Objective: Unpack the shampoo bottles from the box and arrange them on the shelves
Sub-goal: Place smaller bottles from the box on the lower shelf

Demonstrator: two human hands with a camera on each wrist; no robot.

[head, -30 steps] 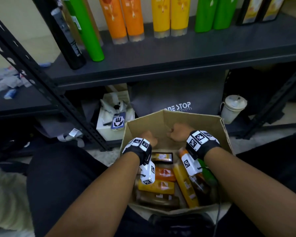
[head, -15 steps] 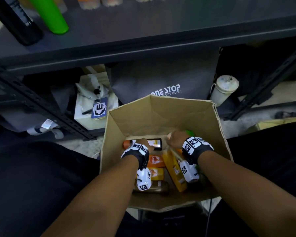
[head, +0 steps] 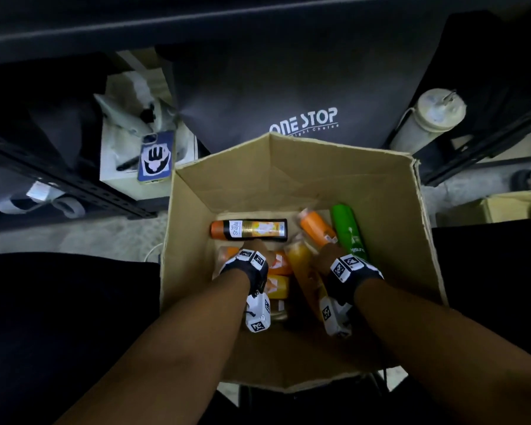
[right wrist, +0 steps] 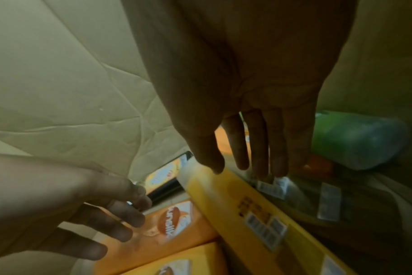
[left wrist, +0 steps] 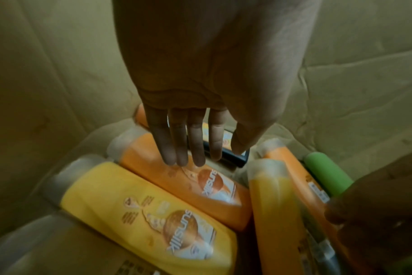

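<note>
The open cardboard box (head: pixel 396 216) sits between my knees with several shampoo bottles lying in it. A black bottle with an orange cap (head: pixel 249 230) lies crosswise at the back. An orange bottle (head: pixel 316 231) and a green bottle (head: pixel 348 233) lie at the right. My left hand (head: pixel 259 253) reaches down with straight fingers (left wrist: pixel 183 148) just over an orange Sunsilk bottle (left wrist: pixel 200 186), beside a yellow one (left wrist: pixel 153 210). My right hand (head: pixel 327 256) hangs with straight fingers (right wrist: pixel 256 148) above a long yellow bottle (right wrist: pixel 247 201). Neither hand holds anything.
The dark shelf board (head: pixel 258 26) runs across the top. Under it stand a grey "ONE STOP" bag (head: pixel 304 87), a white box with a phone (head: pixel 155 157) on it, and a pale jug (head: pixel 426 121). A black shelf post (head: pixel 74 188) slants at the left.
Both hands have dropped from the box's back wall down onto the bottles. My view has tilted down, so the bottles standing on the shelf have left the picture.
</note>
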